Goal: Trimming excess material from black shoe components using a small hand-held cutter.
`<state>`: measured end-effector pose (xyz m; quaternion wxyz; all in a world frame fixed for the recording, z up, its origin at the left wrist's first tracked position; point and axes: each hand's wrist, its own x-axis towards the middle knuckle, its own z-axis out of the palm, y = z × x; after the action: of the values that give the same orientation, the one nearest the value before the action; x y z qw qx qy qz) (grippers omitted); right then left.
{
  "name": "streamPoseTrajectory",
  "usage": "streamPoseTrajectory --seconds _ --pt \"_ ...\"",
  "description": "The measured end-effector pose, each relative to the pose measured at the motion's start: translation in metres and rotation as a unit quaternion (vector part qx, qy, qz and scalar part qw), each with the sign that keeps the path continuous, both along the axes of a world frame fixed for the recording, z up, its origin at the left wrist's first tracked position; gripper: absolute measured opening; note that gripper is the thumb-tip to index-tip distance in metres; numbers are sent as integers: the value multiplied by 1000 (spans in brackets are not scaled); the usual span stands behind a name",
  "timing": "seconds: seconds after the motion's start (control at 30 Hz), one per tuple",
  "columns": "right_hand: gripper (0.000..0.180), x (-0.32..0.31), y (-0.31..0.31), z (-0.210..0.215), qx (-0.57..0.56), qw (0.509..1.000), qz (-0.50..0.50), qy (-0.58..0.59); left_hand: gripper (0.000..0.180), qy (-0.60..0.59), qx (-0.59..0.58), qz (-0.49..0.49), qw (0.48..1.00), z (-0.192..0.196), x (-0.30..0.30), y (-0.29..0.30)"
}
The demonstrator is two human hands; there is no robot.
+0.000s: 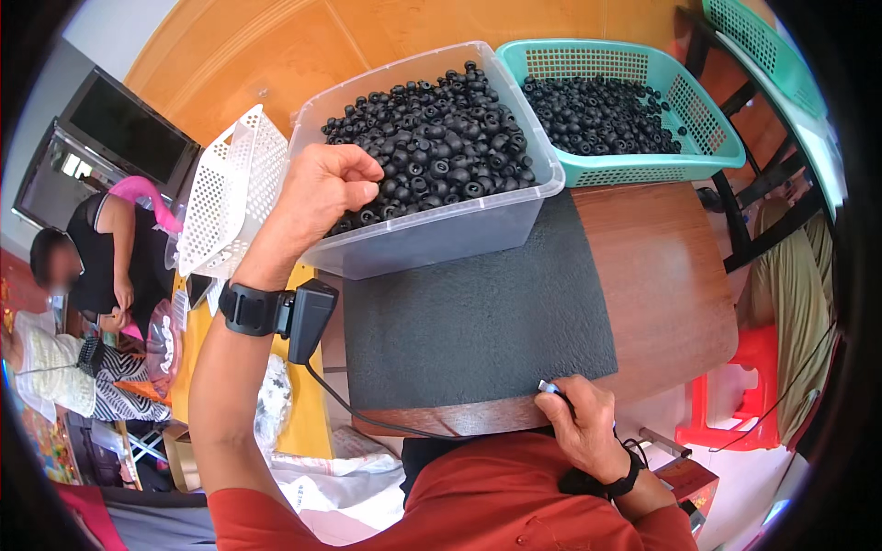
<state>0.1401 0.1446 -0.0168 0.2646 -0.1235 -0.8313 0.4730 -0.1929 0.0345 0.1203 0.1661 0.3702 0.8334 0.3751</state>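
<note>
Black, rounded plastic pieces with round holes [432,147] lie heaped in a translucent tub on a table, ahead of the wearer. Nearest, at the table's front edge, the right hand [586,427] curls closed around a small tool [548,387], its pale flat tip showing past the thumb and pointing up and to the left. Beyond it, a dark textured mat [459,331] covers much of the brown wooden table [671,275]. Past the mat stands the translucent tub [432,243]. The left hand [326,188] hangs over its near left part, fingers bent, thumb and forefinger close together; I cannot tell whether they pinch a piece. Lifting one out would probably go best with a light fingertip pinch on its outer sides, leaving the hole uncovered, and the tool tip held well away. The pieces face every way: many holes look up, others sideways. They look nearly ball-shaped, so no shared long axis can be made out. Farther right, a turquoise basket [643,172] holds more such pieces.
</note>
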Motion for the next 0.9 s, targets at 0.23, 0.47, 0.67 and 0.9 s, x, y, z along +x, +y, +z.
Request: streamPoseTrajectory --seconds 0.23,0.47,0.67,0.9 --pt "13 -6 -1 2 6 1000 -4 6 16 118 -76 -22 990 0 -7 19" --pt "13 -3 -1 3 8 1000 2 -9 19 139 -99 -41 984 2 -7 16" --pt "14 0 -3 1 13 1000 3 -19 12 119 5 -1 993 -6 -3 -3" --pt "14 0 -3 2 19 1000 -2 -22 21 -68 240 32 968 5 55 -23"
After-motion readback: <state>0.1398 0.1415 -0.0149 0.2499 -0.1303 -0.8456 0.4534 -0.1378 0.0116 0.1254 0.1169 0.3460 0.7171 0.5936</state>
